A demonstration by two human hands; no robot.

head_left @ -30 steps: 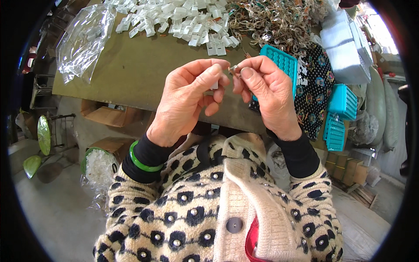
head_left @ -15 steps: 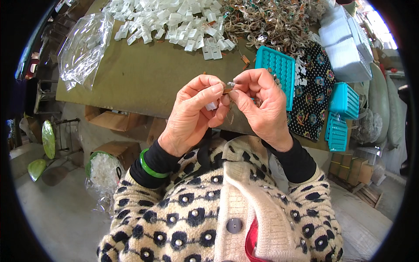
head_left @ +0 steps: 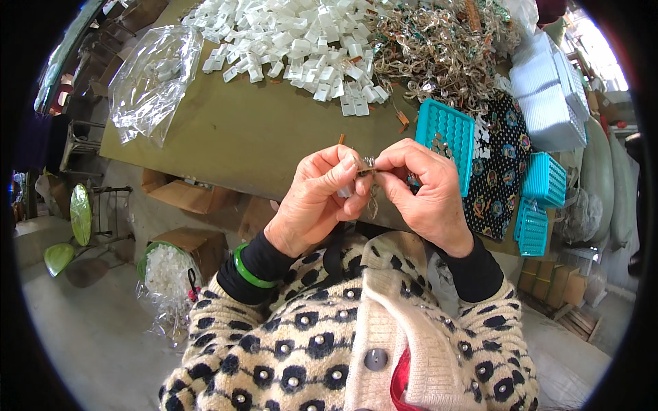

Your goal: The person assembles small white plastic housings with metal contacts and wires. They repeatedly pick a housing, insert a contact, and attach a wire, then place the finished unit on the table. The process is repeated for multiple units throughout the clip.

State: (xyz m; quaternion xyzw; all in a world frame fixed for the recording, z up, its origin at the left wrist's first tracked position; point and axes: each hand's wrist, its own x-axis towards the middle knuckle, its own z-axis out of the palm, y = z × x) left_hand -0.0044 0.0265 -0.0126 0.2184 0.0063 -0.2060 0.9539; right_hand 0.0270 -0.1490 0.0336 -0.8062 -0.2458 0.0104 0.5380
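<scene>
Small brown-and-silver part [head_left: 367, 170] trailing a thin looped wire [head_left: 373, 204]: where is it?

"Between my two hands, above the near edge of the olive-green tabletop [head_left: 260, 123], its wire hanging below my fingertips."

"And the hands?"

"My left hand [head_left: 314, 200] is curled almost closed, thumb and forefinger pinching the left end of the part; a small white plastic piece [head_left: 347, 190] rests against the lower fingers. My right hand [head_left: 433, 196] faces it, thumb and forefinger nipped together on the right end, other fingers bent. Whether those hold anything more, I cannot tell."

"What lies around them?"

"On the far side, a loose heap of translucent white plastic pieces [head_left: 295, 44], with a tangled heap of clear and brown wired parts [head_left: 445, 58] to its right. Just beyond my right hand lies a turquoise plastic tray with rows of round hollows [head_left: 447, 123], beside a black cloth with a colourful pattern [head_left: 495, 195]. At far left, a crumpled clear plastic bag [head_left: 152, 85]."
</scene>
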